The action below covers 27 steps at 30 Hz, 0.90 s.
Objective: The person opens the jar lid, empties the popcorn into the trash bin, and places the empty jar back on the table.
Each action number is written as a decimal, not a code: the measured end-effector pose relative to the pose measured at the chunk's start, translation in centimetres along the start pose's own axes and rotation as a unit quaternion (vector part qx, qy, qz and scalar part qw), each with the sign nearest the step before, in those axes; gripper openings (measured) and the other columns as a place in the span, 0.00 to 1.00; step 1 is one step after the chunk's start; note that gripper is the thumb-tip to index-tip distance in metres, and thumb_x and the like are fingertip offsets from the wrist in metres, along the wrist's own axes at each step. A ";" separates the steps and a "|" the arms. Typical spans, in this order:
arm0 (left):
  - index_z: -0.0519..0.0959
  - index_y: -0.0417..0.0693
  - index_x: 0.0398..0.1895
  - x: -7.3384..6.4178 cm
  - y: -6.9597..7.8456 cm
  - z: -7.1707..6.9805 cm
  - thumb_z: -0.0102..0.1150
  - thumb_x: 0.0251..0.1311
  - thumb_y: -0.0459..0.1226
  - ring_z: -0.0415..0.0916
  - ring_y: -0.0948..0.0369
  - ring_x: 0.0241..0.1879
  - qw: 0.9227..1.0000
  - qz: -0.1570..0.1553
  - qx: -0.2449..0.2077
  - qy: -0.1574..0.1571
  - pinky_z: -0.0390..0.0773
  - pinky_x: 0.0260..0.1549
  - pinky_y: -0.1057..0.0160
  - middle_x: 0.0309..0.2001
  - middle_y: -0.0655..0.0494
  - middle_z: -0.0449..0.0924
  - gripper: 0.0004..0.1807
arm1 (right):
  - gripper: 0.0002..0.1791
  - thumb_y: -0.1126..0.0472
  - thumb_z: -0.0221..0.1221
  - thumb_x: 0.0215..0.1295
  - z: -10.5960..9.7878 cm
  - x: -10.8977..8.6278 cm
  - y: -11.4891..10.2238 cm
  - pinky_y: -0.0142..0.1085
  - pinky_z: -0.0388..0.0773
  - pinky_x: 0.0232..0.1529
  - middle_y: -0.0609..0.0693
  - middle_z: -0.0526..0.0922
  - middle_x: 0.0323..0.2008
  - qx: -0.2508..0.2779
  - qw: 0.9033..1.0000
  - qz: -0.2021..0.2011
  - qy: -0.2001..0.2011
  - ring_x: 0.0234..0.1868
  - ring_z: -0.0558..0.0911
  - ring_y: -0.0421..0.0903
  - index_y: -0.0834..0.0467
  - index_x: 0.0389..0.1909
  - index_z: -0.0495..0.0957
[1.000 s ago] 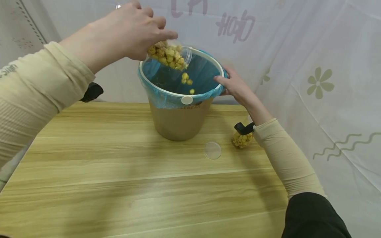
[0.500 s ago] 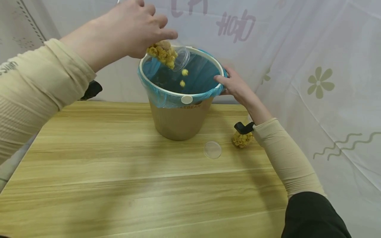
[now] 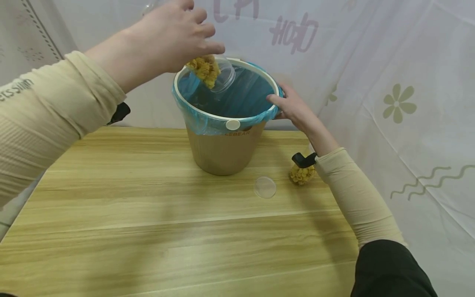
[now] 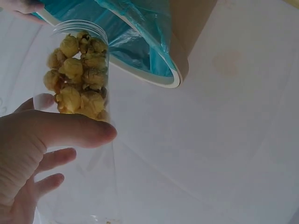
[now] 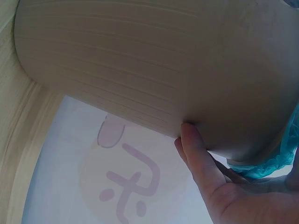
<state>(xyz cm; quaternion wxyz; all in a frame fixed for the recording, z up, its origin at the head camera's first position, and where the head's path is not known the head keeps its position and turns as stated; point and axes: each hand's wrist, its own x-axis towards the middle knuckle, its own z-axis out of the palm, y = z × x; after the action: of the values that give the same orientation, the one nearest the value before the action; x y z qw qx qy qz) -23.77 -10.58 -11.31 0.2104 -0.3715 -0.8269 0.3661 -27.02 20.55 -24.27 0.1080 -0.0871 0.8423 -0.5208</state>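
My left hand [image 3: 170, 39] grips a clear plastic jar [image 4: 77, 81], its thumb and fingers curled round the side. The jar tilts with its open mouth [image 3: 227, 78] down over the bin, and yellow popcorn [image 3: 205, 70] is bunched inside, back from the mouth. Below it stands a brown trash bin [image 3: 222, 152] lined with a blue plastic bag [image 3: 204, 126] folded over its pale rim. On the bin's right side my right hand [image 3: 295, 105] holds the rim, thumb over the top and fingers against the outer wall, as the right wrist view shows.
A clear round lid [image 3: 265, 187] lies flat on the wooden table [image 3: 167, 243], in front of the bin. To its right is another popcorn container [image 3: 302, 175], partly hidden by my right forearm and a black camera mount [image 3: 304, 160]. A white printed curtain [image 3: 371, 62] hangs behind.
The popcorn pieces that were dropping from the jar are out of sight, and the popcorn inside has grown less. My left hand has shifted slightly right. The right hand stays at the rim.
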 end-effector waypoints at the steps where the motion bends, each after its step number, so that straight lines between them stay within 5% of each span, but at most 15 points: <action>1: 0.66 0.49 0.72 0.0 0.0 0.0 0.71 0.54 0.28 0.70 0.36 0.61 1.000 0.001 0.004 -0.002 0.69 0.68 0.38 0.62 0.32 0.74 0.41 | 0.36 0.52 0.52 0.75 0.0 0.0 0.0 0.54 0.82 0.61 0.57 0.64 0.76 0.000 1.000 0.000 0.000 0.70 0.76 0.57 0.46 0.81 0.54; 13: 0.69 0.48 0.68 0.0 0.2 -0.1 0.58 0.67 0.27 0.71 0.36 0.61 0.999 0.005 0.002 0.036 0.63 0.72 0.38 0.59 0.33 0.77 0.27 | 0.36 0.52 0.52 0.75 0.0 -0.2 0.0 0.56 0.82 0.61 0.57 0.64 0.77 -0.001 1.000 -0.009 -0.004 0.70 0.76 0.58 0.45 0.81 0.55; 20: 0.70 0.50 0.67 0.5 0.5 -0.4 0.71 0.52 0.23 0.70 0.40 0.63 0.997 0.022 0.058 0.042 0.59 0.75 0.40 0.60 0.37 0.77 0.38 | 0.35 0.53 0.52 0.75 0.0 -0.1 0.0 0.56 0.82 0.60 0.58 0.64 0.76 0.001 1.000 -0.010 -0.005 0.70 0.76 0.58 0.46 0.81 0.55; 27: 0.69 0.53 0.71 1.0 0.9 -0.8 0.83 0.39 0.36 0.66 0.39 0.66 0.995 0.051 0.085 0.029 0.56 0.74 0.39 0.62 0.36 0.75 0.50 | 0.36 0.52 0.52 0.75 0.1 -0.1 0.0 0.55 0.82 0.62 0.58 0.63 0.77 0.003 1.000 0.001 0.001 0.71 0.75 0.58 0.46 0.81 0.54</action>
<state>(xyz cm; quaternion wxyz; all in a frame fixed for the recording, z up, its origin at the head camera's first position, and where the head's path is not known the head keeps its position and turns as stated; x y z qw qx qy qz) -23.48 -9.01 -11.44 0.2462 -0.4044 -0.7662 0.4345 -26.91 20.48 -24.29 0.1077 -0.0852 0.8412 -0.5230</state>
